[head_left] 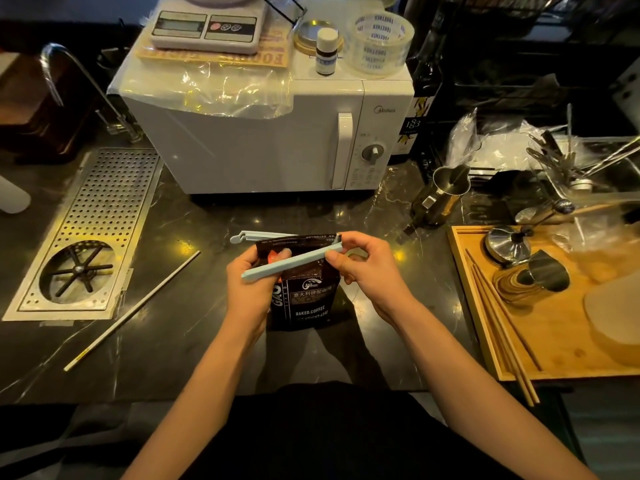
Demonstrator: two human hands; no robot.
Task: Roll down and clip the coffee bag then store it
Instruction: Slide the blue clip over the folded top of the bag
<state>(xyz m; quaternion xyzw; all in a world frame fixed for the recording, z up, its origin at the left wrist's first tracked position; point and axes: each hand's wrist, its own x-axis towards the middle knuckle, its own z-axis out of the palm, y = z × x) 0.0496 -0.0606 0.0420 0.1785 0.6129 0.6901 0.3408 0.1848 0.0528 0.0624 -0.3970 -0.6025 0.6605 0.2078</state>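
Coffee bag [304, 296] stood upright between your hands; your right hand [363, 268] pinched the open clip [291, 263] at its hinge across the top, left hand [252, 282] gripping the bag.

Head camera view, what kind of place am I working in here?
Most likely a cafe or home coffee bar counter. A perforated drip tray with a built-in pitcher rinser is set into the dark counter, a steel milk jug and a tamper stand to the right, and a coffee bag is being clipped.

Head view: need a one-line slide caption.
Both hands, left hand and right hand, fit an open light-blue clip over the top of a dark coffee bag standing before a white microwave.
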